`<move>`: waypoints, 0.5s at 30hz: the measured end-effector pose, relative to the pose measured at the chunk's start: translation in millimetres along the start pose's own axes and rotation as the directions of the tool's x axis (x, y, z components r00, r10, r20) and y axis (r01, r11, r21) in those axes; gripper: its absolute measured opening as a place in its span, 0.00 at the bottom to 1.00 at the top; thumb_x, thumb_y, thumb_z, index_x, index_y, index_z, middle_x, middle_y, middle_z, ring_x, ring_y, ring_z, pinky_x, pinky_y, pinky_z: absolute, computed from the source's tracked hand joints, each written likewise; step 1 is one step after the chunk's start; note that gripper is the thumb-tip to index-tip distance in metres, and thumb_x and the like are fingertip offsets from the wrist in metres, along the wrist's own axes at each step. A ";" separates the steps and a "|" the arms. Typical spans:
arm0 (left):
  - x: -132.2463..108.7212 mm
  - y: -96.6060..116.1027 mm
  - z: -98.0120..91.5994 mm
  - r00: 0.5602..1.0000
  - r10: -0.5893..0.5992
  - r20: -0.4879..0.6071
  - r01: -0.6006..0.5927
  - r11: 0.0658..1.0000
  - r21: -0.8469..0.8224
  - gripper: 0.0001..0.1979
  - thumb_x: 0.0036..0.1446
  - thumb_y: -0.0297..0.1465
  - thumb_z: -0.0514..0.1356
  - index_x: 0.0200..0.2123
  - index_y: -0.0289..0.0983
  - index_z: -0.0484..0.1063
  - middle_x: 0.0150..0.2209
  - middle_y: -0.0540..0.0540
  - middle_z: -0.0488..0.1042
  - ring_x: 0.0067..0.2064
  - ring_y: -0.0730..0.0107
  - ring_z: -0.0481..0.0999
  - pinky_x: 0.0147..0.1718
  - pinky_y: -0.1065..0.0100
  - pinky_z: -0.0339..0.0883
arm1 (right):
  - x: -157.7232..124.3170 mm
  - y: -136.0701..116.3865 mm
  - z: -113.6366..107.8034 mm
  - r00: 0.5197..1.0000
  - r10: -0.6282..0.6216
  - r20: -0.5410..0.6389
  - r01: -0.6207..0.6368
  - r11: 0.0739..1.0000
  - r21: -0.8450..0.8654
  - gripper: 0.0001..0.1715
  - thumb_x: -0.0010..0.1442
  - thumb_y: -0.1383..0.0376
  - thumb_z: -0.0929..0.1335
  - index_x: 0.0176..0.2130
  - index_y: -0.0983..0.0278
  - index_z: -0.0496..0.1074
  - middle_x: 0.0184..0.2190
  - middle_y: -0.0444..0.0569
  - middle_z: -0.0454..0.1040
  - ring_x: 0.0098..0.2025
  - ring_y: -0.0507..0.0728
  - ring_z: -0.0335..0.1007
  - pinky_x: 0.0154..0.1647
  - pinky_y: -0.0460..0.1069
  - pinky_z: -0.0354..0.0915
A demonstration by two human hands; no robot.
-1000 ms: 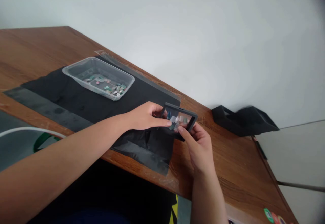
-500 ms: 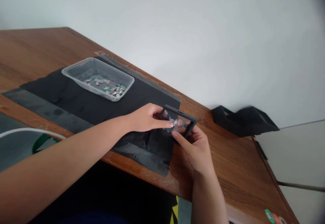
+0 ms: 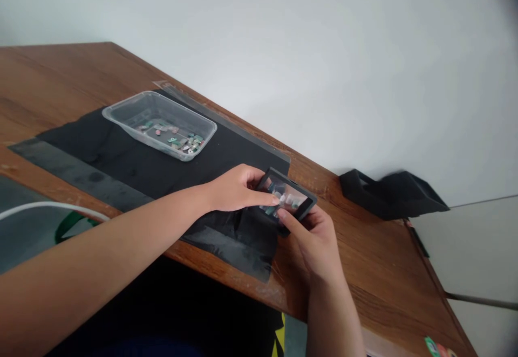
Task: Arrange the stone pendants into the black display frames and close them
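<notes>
The left hand (image 3: pixel 234 187) is curled, its thumb and fingertips closed on the left edge of a small black frame (image 3: pixel 302 201). The right hand (image 3: pixel 318 238) cups the same frame from the near side, with its fingers wrapped under the right edge and its thumb pressed on the near rim, so both hands grip it between them. The frame is held just above the near right corner of a black mat (image 3: pixel 133 165) and is tilted so that its clear face looks up. Several small pale and greenish pieces (image 3: pixel 283 198) show through the face; what they are is too small to tell. Further back on the mat, well apart from the hands, stands a clear plastic tray (image 3: pixel 121 113) with a scatter of similar small pieces (image 3: pixel 182 142) at its right end. The mat lies on a brown wooden table (image 3: pixel 384 270) whose far edge runs along a plain white wall (image 3: pixel 324 49). A black foam block (image 3: pixel 392 194) sits on the table against that wall, to the right of the hands. A white cable (image 3: pixel 48 206) curves below the near table edge at the left.
</notes>
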State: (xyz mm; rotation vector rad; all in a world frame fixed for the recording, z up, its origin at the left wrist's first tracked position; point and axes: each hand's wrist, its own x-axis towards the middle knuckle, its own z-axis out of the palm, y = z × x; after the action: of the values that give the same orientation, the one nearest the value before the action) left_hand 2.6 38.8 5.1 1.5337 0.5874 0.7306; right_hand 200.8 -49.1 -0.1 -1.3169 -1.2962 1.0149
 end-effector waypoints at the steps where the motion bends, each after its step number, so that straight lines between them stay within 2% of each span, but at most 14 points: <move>1: 0.1 0.2 -0.1 1.000 0.002 0.001 -0.002 1.000 0.004 0.12 0.53 0.38 0.68 0.30 0.34 0.74 0.28 0.51 0.72 0.30 0.72 0.69 0.32 0.69 0.60 | -0.3 1.0 0.4 1.000 0.004 0.001 -0.004 1.000 -0.002 0.14 0.56 0.61 0.78 0.43 0.59 0.81 0.40 0.48 0.84 0.41 0.58 0.81 0.45 0.53 0.76; 8: 0.3 -0.7 -1.1 1.000 -0.008 -0.009 0.008 0.999 0.047 0.12 0.52 0.37 0.68 0.27 0.35 0.73 0.24 0.54 0.68 0.27 0.74 0.65 0.27 0.71 0.55 | -0.9 2.0 3.2 0.999 0.053 0.011 -0.053 0.999 -0.012 0.15 0.56 0.58 0.78 0.43 0.59 0.82 0.40 0.49 0.85 0.42 0.61 0.81 0.46 0.55 0.76; 12: 0.1 -1.7 -1.0 1.000 0.001 0.012 -0.001 1.000 -0.023 0.11 0.53 0.37 0.68 0.31 0.34 0.76 0.27 0.52 0.74 0.29 0.72 0.70 0.30 0.71 0.61 | 0.1 -1.6 1.9 0.999 0.043 0.019 -0.043 0.999 0.008 0.15 0.57 0.57 0.77 0.44 0.59 0.82 0.41 0.49 0.84 0.42 0.59 0.80 0.46 0.54 0.75; 15: 0.0 -1.5 -0.4 0.999 0.014 0.029 -0.012 0.998 -0.064 0.09 0.54 0.35 0.68 0.33 0.35 0.77 0.30 0.50 0.78 0.32 0.70 0.74 0.33 0.70 0.64 | 1.6 -4.1 2.0 1.000 0.017 -0.023 -0.017 1.000 0.027 0.14 0.59 0.55 0.76 0.44 0.58 0.82 0.40 0.48 0.84 0.40 0.57 0.79 0.44 0.51 0.74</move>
State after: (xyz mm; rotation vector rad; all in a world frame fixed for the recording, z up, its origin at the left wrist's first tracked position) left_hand 2.4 39.2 3.6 1.4876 0.5281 0.7292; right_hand 198.3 -47.5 3.7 -1.3184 -1.2517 1.0221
